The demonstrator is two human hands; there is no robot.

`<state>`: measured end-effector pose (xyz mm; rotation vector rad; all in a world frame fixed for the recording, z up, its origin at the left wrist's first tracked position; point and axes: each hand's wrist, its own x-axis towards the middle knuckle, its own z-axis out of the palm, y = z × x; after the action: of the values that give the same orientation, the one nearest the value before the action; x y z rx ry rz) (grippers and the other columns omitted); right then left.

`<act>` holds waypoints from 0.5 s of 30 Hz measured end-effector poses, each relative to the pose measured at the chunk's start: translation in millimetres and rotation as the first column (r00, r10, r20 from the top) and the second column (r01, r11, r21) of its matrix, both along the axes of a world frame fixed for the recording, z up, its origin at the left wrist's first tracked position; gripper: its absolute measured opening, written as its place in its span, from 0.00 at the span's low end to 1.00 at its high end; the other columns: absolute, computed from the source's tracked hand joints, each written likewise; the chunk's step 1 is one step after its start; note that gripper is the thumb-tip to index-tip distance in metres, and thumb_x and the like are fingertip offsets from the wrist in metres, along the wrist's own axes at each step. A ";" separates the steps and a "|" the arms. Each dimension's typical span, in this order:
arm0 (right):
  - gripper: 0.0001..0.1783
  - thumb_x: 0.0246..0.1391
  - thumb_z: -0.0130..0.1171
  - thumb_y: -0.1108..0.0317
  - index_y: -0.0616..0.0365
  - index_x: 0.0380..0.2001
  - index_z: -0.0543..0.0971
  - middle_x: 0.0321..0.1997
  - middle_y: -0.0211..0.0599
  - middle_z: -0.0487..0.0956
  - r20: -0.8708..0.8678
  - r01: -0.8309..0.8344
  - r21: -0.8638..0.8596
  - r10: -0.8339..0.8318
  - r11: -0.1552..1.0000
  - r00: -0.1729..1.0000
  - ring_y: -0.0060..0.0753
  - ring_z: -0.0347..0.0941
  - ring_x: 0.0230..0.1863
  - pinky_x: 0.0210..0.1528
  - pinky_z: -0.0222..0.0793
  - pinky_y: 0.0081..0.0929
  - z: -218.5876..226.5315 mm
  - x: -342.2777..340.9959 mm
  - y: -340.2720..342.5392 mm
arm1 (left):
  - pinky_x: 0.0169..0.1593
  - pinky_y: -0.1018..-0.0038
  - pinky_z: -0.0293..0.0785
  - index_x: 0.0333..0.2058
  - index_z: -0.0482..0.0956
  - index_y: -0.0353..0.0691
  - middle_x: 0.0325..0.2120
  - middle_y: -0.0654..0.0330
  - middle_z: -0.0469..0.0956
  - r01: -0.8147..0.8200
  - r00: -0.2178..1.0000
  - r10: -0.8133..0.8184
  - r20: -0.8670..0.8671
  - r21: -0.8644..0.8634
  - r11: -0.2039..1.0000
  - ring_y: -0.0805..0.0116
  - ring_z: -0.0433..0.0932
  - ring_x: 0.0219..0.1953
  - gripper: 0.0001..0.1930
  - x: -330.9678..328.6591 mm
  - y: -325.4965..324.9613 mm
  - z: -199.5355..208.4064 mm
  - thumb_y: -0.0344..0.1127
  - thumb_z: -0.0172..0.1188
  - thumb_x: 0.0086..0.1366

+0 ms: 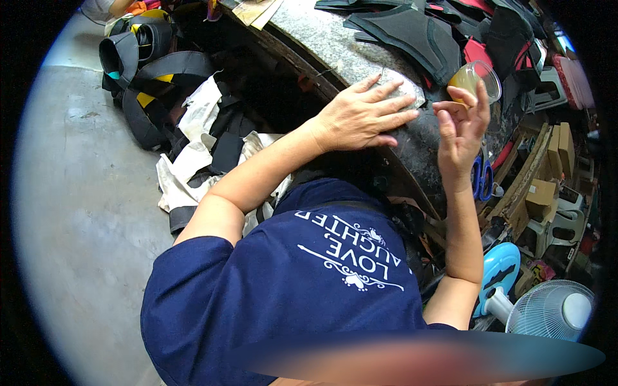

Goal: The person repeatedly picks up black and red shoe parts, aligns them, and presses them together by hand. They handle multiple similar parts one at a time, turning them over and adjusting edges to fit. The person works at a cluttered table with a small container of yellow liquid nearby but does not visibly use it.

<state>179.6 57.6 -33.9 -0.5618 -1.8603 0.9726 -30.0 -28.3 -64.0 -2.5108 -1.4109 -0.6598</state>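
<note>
Worktable: it has a dark, worn top and runs from 12 o'clock toward 3 o'clock; a pale speckled slab lies on its upper part.
Left hand: it is at 1 o'clock, palm down over the table edge and the slab's near corner; the fingers are extended and a little spread, and I see nothing held.
Right hand: it is at 2 o'clock, raised, half open, with the fingers loosely bent; I cannot tell whether something small is between thumb and index finger.
Clear plastic tub: it is at 2 o'clock, just behind the right hand's fingers, with yellowish content inside; whether the fingers touch it, I cannot tell.
Black fabric pieces: they are cut in curved shapes and heaped at 1 o'clock, beyond the left hand, with red pieces among them.
Blue-handled scissors: they are at 3 o'clock, beside the right wrist.
Navy shirt: it covers the person's body around 6 o'clock and has white print on the chest.
Black straps: they are looped at 10 o'clock, with yellow parts, near white scraps.
Cardboard box: it is small, at 3 o'clock.
White fan: it is at 4 o'clock, near a light-blue round base.
Floor: it is grey and smooth, at 9 o'clock.
</note>
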 end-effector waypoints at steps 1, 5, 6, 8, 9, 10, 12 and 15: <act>0.41 0.60 0.57 0.74 0.52 0.72 0.51 0.55 0.44 0.71 0.025 -0.008 0.035 0.007 0.999 1.000 0.27 0.76 0.42 0.51 0.73 0.27 -5.2 -2.1 -1.1 | 0.71 0.54 0.51 0.62 0.71 0.49 0.64 0.58 0.68 -0.060 0.996 0.062 0.060 -0.030 0.998 0.56 0.63 0.68 0.32 -3.7 0.1 -2.0 0.62 0.50 0.66; 0.40 0.60 0.57 0.73 0.52 0.72 0.52 0.55 0.43 0.72 0.041 0.001 0.052 -0.003 0.999 0.999 0.27 0.75 0.41 0.50 0.73 0.26 -18.0 -0.9 -0.2 | 0.69 0.54 0.55 0.62 0.71 0.46 0.63 0.55 0.69 -0.527 0.842 0.517 0.153 0.033 0.849 0.51 0.62 0.68 0.30 -62.2 -23.1 -25.3 0.56 0.52 0.67; 0.40 0.60 0.57 0.74 0.52 0.72 0.53 0.55 0.42 0.72 0.015 0.015 0.021 -0.015 1.000 1.000 0.25 0.74 0.41 0.49 0.73 0.25 -19.8 -0.1 1.6 | 0.68 0.55 0.56 0.63 0.70 0.44 0.63 0.53 0.69 -0.601 0.793 0.585 0.168 0.061 0.797 0.48 0.63 0.67 0.30 -78.7 -32.1 -31.1 0.55 0.52 0.68; 0.40 0.60 0.57 0.74 0.52 0.72 0.53 0.54 0.42 0.72 -0.003 0.030 -0.024 -0.030 0.999 1.000 0.25 0.74 0.41 0.49 0.73 0.25 -22.8 0.2 4.4 | 0.68 0.52 0.55 0.64 0.68 0.42 0.63 0.45 0.67 -0.785 0.554 0.814 0.173 -0.217 0.580 0.42 0.64 0.64 0.30 -99.0 -46.4 -37.4 0.54 0.51 0.70; 0.40 0.60 0.57 0.74 0.52 0.72 0.53 0.54 0.42 0.72 -0.009 0.026 -0.034 -0.027 0.999 1.000 0.25 0.74 0.41 0.49 0.73 0.25 -23.5 -0.6 5.3 | 0.69 0.50 0.52 0.64 0.67 0.42 0.65 0.43 0.63 -0.825 0.427 0.902 0.069 -0.378 0.420 0.42 0.59 0.68 0.30 -106.5 -50.8 -35.5 0.53 0.52 0.70; 0.40 0.60 0.57 0.74 0.52 0.72 0.53 0.54 0.41 0.72 -0.002 0.047 -0.050 -0.047 0.998 0.999 0.25 0.74 0.41 0.49 0.73 0.25 -23.8 -2.0 5.3 | 0.69 0.50 0.50 0.63 0.68 0.41 0.66 0.43 0.60 -0.871 0.441 0.894 0.084 -0.200 0.448 0.42 0.56 0.69 0.30 -106.5 -51.2 -33.0 0.54 0.52 0.69; 0.39 0.59 0.57 0.75 0.52 0.71 0.55 0.53 0.42 0.74 0.008 0.059 0.037 -0.060 0.998 0.998 0.27 0.75 0.42 0.48 0.74 0.26 -19.4 -5.0 5.3 | 0.70 0.42 0.44 0.62 0.69 0.40 0.67 0.42 0.54 -0.855 0.494 0.853 0.171 -0.084 0.512 0.39 0.46 0.71 0.31 -98.8 -47.0 -20.2 0.52 0.58 0.66; 0.34 0.58 0.59 0.74 0.54 0.67 0.64 0.48 0.41 0.77 0.113 0.101 0.204 -0.126 0.974 0.986 0.29 0.76 0.42 0.47 0.74 0.27 1.3 -3.0 7.6 | 0.70 0.47 0.47 0.61 0.69 0.41 0.67 0.41 0.54 -0.658 0.730 0.594 0.337 0.112 0.745 0.37 0.47 0.71 0.32 -71.9 -21.1 3.4 0.44 0.66 0.61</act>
<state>176.7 65.2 -32.6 -0.6121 -1.9856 0.6808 -101.9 -49.4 -60.6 -1.6253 -2.0072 -0.9739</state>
